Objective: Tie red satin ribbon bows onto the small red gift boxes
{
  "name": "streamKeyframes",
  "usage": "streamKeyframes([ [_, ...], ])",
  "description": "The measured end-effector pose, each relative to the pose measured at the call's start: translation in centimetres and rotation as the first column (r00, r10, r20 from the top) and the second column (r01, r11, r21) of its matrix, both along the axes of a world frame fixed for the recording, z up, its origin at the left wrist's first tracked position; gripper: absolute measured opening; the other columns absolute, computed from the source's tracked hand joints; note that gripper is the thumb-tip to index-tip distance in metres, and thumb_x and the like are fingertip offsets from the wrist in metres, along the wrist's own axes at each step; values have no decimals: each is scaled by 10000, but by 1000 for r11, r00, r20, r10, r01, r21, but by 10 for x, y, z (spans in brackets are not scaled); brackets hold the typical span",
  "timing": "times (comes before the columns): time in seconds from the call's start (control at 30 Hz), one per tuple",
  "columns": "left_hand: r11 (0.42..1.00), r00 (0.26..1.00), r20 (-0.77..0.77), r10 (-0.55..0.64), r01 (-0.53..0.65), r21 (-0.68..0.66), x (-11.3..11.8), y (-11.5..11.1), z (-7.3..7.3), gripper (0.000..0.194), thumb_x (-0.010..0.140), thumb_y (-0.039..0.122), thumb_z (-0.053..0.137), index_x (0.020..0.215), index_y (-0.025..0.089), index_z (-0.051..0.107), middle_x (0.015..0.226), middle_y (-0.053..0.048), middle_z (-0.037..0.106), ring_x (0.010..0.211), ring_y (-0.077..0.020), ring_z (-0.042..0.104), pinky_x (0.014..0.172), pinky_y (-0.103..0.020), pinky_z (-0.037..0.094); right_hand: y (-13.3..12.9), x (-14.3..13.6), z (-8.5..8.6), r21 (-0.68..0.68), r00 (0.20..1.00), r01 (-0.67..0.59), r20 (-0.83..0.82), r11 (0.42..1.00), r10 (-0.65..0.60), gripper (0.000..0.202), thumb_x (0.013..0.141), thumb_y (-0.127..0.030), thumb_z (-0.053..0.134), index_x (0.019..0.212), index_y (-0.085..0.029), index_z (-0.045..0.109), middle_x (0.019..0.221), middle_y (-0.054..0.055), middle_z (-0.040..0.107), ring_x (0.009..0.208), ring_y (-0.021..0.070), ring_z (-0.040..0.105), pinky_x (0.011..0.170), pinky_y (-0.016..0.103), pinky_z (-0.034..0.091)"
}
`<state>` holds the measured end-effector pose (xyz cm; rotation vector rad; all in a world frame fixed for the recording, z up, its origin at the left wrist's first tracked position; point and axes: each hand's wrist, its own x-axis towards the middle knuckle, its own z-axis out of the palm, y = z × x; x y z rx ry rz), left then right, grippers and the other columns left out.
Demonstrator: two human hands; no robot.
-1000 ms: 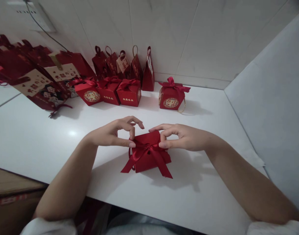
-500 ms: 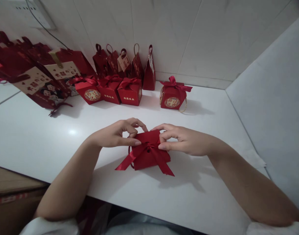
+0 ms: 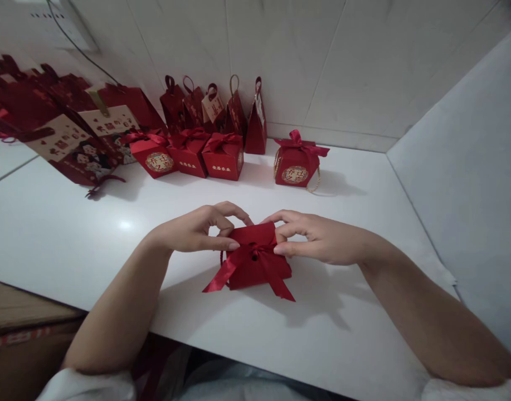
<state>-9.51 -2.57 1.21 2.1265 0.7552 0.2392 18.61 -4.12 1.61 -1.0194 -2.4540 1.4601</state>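
One red box (image 3: 255, 274) on white table (image 3: 334, 340), between left hand (image 3: 196, 229) and right hand (image 3: 320, 239). Thumbs and curled index fingers close together at either side of red ribbon (image 3: 279, 283). Clamped on it or just touching: can't tell. Ribbon tails splayed toward near table edge. Behind: three ribboned boxes (image 3: 188, 159) side by side, plus gold-corded box (image 3: 296, 167) farther right.

The left hand (image 3: 199, 228) and right hand (image 3: 317, 238) are being held near each other, thumbs (image 3: 222, 243) being pinched toward bent index fingers (image 3: 289, 228), bare forearms (image 3: 123, 298) being angled inward.
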Motion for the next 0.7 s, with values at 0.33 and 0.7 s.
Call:
streamKeyframes([
  [0.33, 983, 980, 80, 182, -179, -42, 22, -14, -6, 547, 932, 446, 538, 493, 120, 536, 1157, -81, 667, 761, -134, 615, 740, -291, 474, 2, -9, -11, -59, 956, 258, -125, 964, -264, 381, 968, -513, 429, 1058, -243, 682, 1180, 47, 649, 1088, 232, 593, 957, 396, 439],
  [0.7, 975, 955, 200, 217, -202, -92, 24, -10, -16, 443, 827, 359, 685, 588, 166, 365, 1049, -82, 673, 934, -182, 605, 851, -329, 479, -31, -34, -18, 620, 916, 401, -262, 675, -303, 178, 976, -351, 477, 960, -210, 583, 1010, 84, 641, 930, 228, 587, 835, 388, 440],
])
